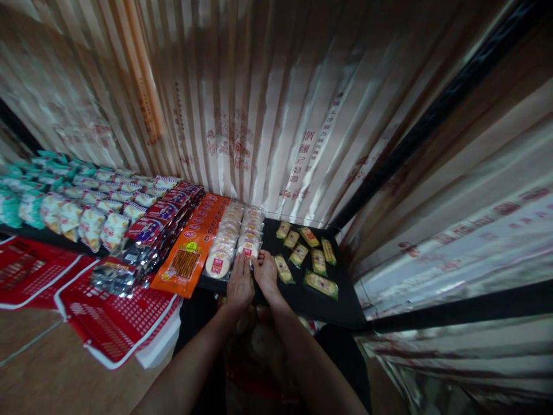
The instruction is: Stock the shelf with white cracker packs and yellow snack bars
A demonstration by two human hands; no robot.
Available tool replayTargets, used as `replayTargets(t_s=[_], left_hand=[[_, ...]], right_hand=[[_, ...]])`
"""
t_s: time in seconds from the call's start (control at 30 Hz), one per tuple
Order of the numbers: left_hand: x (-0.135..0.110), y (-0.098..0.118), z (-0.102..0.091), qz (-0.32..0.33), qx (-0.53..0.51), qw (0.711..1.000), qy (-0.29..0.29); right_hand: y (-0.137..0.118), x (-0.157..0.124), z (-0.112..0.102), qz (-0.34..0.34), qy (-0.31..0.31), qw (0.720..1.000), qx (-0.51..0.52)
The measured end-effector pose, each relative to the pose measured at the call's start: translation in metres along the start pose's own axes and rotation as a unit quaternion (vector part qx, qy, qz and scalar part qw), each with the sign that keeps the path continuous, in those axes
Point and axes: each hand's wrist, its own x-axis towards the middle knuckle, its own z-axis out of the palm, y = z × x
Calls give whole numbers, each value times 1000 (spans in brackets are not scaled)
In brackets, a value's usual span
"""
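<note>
8 yellow packets are counted lying loose, near 2 columns of round white wafers in clear wrapping. 1 left hand and 1 right hand are included. 1 orange packet is shown nearest the front, and 2 red baskets are seen; the teal packets are too blurred to be numbered.

Red characters are running down the pale pleated sheeting, blurring past reading. Red labels are showing on the round biscuits, a yellow badge on the orange bag, but seemingly no word is coming through clearly.
</note>
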Motion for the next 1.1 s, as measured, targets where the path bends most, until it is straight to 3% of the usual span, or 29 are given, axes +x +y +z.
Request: replayTargets(t_s=[0.13,0.27,0.43,0.6,0.7,0.83,1.0,1.1], left_hand=[[-1,1,-7,2,-14,1000,2],[-8,9,-20,29,-38,999,-4],[-47,27,-32,83,-79,992,-51],[-98,38,-21,70,-103,984,-125],[-116,40,-10,7,-75,974,-213],[-127,44,2,-51,-24,955,-290],[-143,53,15,22,-51,938,-342],[-154,55,25,19,-69,934,-351]], right_hand=[[6,-17,3,-21,11,998,60],[13,-46,-4,-96,44,991,76],[30,-94,-26,-149,48,984,88],[70,-140,-41,-164,-22,986,17],[88,-155,-47,-102,-103,984,-101],[93,-160,-62,-13,-185,946,-266],[87,-165,-77,-16,-277,890,-361],[87,-165,-76,-27,-294,876,-382]])
